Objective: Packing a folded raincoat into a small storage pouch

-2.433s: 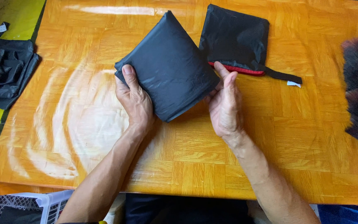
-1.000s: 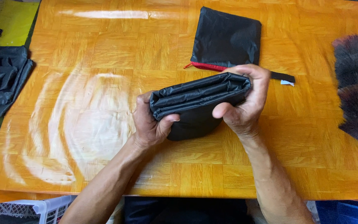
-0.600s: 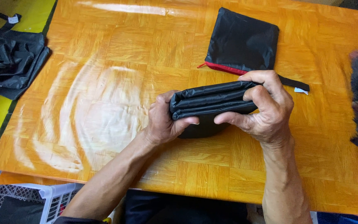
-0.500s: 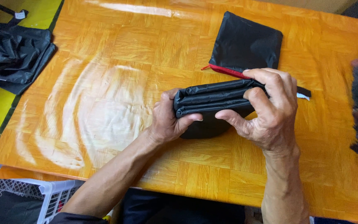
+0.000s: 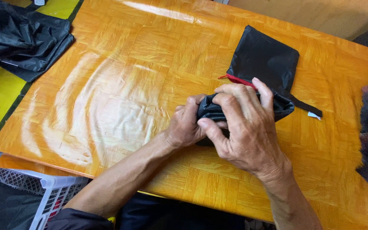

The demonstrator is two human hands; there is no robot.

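Centre frame: left hand and right hand both clenched around folded black fabric bundle on orange wooden table; black pouch just behind, upper right.

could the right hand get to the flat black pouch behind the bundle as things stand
Probably yes. The right hand grips the folded black bundle together with the left hand, and the pouch lies flat on the table just beyond, with nothing between. It would need to let go first.

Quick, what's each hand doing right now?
Left hand: closed on the folded black cloth.
Right hand: closed over the same cloth.
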